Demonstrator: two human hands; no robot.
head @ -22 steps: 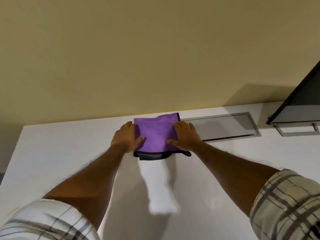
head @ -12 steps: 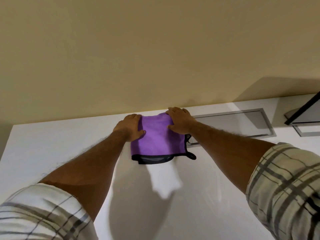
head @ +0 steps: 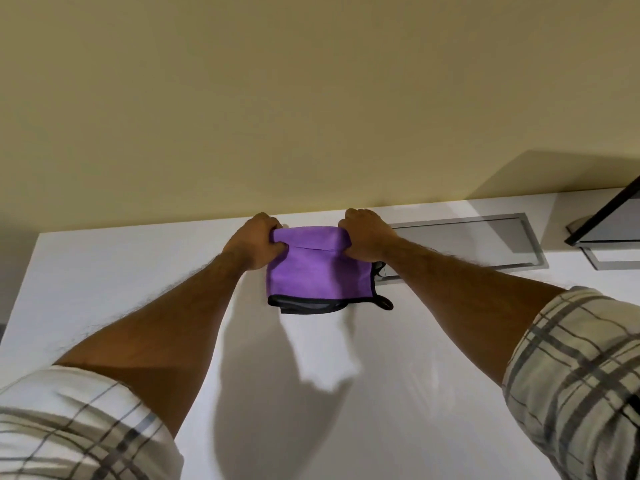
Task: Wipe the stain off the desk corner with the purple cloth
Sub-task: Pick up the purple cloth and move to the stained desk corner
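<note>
A purple cloth [head: 318, 271] with a black hem and a small black loop lies on the white desk [head: 104, 289], close to the wall. My left hand [head: 258, 242] grips its far left corner. My right hand [head: 365, 237] grips its far right corner. Both hands have the far edge lifted and curled toward me, so a fold line runs across the cloth. The near edge rests on the desk. I see no stain; the desk's far left corner [head: 41, 237] looks plain white.
A grey metal-framed slot [head: 519, 240] is set into the desk right of the cloth. A dark monitor [head: 613, 216] on a grey stand [head: 616, 258] is at the far right. A beige wall [head: 311, 98] rises behind the desk.
Both hands slid from flat on the cloth's sides up to its far corners and closed on them. The far edge now lifts and folds toward me. The view has tilted up.
</note>
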